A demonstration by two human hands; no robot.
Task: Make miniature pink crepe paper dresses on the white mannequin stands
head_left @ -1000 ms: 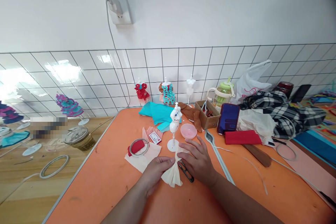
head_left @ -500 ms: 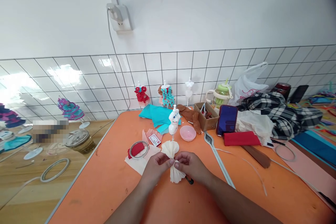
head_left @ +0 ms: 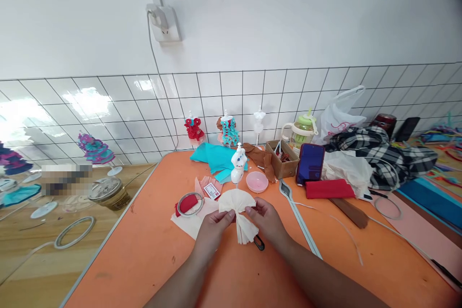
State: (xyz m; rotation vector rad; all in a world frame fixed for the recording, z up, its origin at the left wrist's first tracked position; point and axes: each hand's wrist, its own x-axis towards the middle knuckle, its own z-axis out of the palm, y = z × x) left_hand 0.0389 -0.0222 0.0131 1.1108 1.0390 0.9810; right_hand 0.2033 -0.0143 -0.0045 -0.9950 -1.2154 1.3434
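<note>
A piece of pleated cream fabric (head_left: 237, 200), gathered in the middle and fanned out above and below, is held up in front of me. My left hand (head_left: 215, 225) pinches its left side near the gather. On the right edge of the upper fan, my right hand (head_left: 267, 219) has thumb and fingers closed on the cloth. Just behind stands a small white mannequin (head_left: 238, 162) on a thin stem; the fabric hides its base. Below my right hand a black-handled tool (head_left: 259, 242) lies partly covered by the cloth.
An embroidery hoop (head_left: 190, 204) with red cloth lies left, by a white label (head_left: 211, 191). Beyond are a pink dish (head_left: 257, 182), a cardboard box (head_left: 285, 163), turquoise fabric (head_left: 212, 157) and dressed mannequins (head_left: 230, 130). Rightward are a phone (head_left: 310, 164), folded red fabric (head_left: 329, 189) and a long zipper (head_left: 302, 224).
My hands have moved slightly apart, and the cream fabric's upper part has spread into a wider fan. Its lower part now flares toward the right.
</note>
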